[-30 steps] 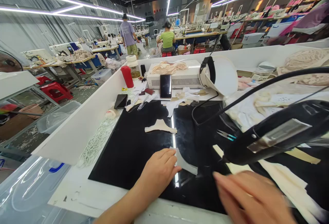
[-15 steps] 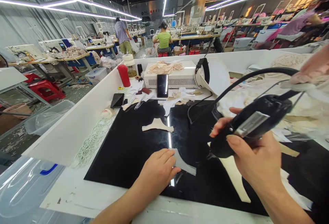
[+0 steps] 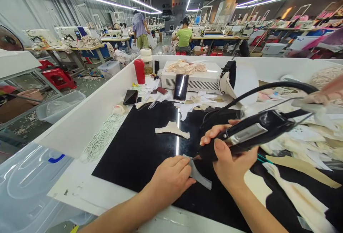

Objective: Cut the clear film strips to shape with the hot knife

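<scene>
Covering the left end of the grey cloth piece (image 3: 201,180) with the left hand (image 3: 171,176), fingers close together, and leaving the rest to show on the black board (image 3: 128,158), curving down to the right of the fingertips; impossible to tell whether pinching or only pressing. Gripping the black tool (image 3: 248,135) in the closed right hand (image 3: 227,161), with its tip pointed at the upper part of the grey cloth piece, just beside the left fingertips, but too small to tell whether touching. See the cream cloth piece (image 3: 172,130) lying beyond the left hand, apart from both.
</scene>
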Motion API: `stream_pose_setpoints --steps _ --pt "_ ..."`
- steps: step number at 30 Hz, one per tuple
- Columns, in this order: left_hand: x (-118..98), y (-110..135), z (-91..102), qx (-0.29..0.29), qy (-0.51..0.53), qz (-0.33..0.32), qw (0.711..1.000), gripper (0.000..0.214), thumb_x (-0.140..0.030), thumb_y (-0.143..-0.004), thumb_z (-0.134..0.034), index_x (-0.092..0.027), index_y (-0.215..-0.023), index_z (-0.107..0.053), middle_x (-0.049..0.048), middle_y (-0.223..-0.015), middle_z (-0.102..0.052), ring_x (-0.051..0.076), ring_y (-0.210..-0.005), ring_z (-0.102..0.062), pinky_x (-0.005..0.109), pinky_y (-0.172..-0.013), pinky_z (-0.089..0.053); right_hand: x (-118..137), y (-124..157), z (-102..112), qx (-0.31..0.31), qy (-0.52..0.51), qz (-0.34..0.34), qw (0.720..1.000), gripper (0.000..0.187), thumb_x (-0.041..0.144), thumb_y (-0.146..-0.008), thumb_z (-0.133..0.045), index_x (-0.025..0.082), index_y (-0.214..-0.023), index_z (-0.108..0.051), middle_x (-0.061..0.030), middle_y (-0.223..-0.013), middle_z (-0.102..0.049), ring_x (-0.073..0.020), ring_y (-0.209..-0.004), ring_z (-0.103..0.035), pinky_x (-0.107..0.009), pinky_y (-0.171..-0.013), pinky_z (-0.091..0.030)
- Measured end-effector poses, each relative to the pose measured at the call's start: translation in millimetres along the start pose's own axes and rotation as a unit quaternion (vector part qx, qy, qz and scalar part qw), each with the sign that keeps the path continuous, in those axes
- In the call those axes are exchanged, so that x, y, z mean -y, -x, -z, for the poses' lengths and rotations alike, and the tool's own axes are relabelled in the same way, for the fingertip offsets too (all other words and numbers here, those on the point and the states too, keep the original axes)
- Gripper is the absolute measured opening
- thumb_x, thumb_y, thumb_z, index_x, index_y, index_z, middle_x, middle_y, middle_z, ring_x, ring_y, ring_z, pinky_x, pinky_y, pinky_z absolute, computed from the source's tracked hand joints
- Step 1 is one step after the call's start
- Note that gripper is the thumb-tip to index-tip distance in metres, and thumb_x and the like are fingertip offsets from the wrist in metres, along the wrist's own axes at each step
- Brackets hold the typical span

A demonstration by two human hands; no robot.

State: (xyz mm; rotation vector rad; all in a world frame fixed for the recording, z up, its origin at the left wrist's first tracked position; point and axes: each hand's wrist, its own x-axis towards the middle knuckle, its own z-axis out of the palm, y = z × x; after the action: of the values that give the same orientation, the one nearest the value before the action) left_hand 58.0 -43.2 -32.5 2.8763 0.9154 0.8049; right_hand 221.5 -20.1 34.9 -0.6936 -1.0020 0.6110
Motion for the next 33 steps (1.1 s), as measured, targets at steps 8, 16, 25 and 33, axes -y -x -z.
stream_pose_setpoints --steps 8,16,25,33 --pt "-1 2 -4.1 0.000 -0.019 0.000 1.000 0.026 -0.040 -0.098 -0.068 -0.015 -0.105 -0.063 0.0085 -0.122 -0.072 0.021 -0.116 -0.068 0.033 -0.094 -0.059 -10 -2 3 -0.009 0.012 0.017 1.000 0.043 0.022 -0.084 -0.081 0.027 -0.118 -0.055 0.0035 -0.085 -0.066 -0.0144 -0.062 -0.065 -0.033 -0.059 -0.058" --pt "-1 2 -4.3 -0.010 -0.014 -0.003 1.000 0.025 -0.039 -0.099 -0.065 -0.014 -0.103 -0.063 0.0088 -0.121 -0.072 0.024 -0.114 -0.069 0.037 -0.091 -0.060 -11 -3 2 -0.013 0.023 0.015 1.000 0.039 0.023 -0.085 -0.078 0.028 -0.116 -0.054 0.0046 -0.081 -0.066 -0.0140 -0.060 -0.064 -0.032 -0.057 -0.058" --pt "-2 0 4.1 -0.007 -0.014 0.002 1.000 0.021 -0.034 -0.102 -0.061 -0.013 -0.105 -0.064 0.0098 -0.123 -0.073 0.025 -0.113 -0.070 0.038 -0.089 -0.062 -12 -3 -5 -0.024 0.003 -0.001 1.000 0.039 0.021 -0.086 -0.076 0.029 -0.116 -0.054 0.0058 -0.082 -0.066 -0.0125 -0.059 -0.064 -0.030 -0.056 -0.057" --pt "2 2 3.2 0.005 -0.014 -0.002 1.000 0.021 -0.032 -0.103 -0.059 -0.012 -0.109 -0.064 0.0113 -0.124 -0.073 0.027 -0.117 -0.069 0.040 -0.092 -0.062 -12 -3 -14 -0.022 -0.010 -0.006 1.000 0.041 0.018 -0.082 -0.076 0.028 -0.115 -0.053 0.0062 -0.081 -0.067 -0.0116 -0.057 -0.063 -0.029 -0.054 -0.057"
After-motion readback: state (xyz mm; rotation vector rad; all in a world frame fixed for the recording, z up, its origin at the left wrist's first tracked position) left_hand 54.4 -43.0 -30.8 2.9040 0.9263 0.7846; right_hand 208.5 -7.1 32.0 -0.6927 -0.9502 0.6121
